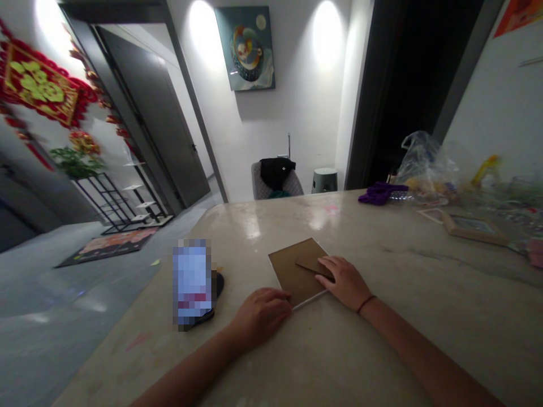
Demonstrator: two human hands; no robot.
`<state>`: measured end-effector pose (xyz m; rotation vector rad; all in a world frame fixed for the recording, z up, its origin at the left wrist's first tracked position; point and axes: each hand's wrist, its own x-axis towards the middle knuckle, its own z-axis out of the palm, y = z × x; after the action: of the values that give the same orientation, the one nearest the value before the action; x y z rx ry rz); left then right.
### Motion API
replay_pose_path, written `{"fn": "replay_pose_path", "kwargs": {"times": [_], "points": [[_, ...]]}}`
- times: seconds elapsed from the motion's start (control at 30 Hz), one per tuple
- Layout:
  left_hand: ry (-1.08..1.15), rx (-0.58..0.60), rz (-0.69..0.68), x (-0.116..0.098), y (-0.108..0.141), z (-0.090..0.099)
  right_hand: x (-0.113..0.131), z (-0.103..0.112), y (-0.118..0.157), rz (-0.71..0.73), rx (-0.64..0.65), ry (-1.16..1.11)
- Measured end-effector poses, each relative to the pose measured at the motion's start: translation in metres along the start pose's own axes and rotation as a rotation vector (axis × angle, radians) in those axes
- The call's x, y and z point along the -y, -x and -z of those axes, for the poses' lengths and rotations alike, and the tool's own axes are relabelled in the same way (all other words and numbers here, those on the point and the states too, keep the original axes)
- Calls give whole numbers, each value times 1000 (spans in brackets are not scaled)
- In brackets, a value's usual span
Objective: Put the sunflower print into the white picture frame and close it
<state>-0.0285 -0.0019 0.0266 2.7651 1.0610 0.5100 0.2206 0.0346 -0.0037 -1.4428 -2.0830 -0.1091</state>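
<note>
Since both hands are laid on it, a flat brown cardboard-backed picture frame (288, 277) is taken as the landmark. It is lying on a pale veined marble surface (394, 249), apparently face down, with a thin white edge exposed along its near side. A small brown cardboard easel tab (309, 263) is seen on its back, and the right hand (345, 282) is laid over that tab, its grip open and flat, with nothing held. The left hand (259, 316) is set against the frame's near corner, its grip loosely curled; whether the edge is being pinched cannot be told. The frame is judged light, stiff and thin, so it is best taken by its long edges, though any glass beneath would be fragile. Left of the frame, a pixelated phone-shaped object (192, 282) is placed; to its far right, a small wood-edged picture frame (475, 229) is lying.
</note>
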Motion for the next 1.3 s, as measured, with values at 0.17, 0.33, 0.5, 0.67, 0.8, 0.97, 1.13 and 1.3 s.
{"fn": "replay_pose_path", "kwargs": {"times": [0.17,0.33,0.5,0.67,0.8,0.97,1.13,1.3], "points": [[-58,-17,104,1,-4,2,-1,5,2,7,18,16],[-108,2,146,2,-4,0,3,2,5,-5,8,24],[-121,9,175,4,-3,-3,4,-2,7,-29,-6,12],[-97,-11,188,4,-4,-5,4,-3,7,-33,-25,6],[-87,-47,204,6,-2,-7,4,-4,8,-27,-26,-8],[-119,-129,279,11,0,-11,2,-4,8,-71,-107,-125],[-83,-124,267,12,2,-11,0,-4,1,-374,-232,-637],[-92,-117,203,9,3,-9,27,-12,-2,-671,-131,-1349]]}}
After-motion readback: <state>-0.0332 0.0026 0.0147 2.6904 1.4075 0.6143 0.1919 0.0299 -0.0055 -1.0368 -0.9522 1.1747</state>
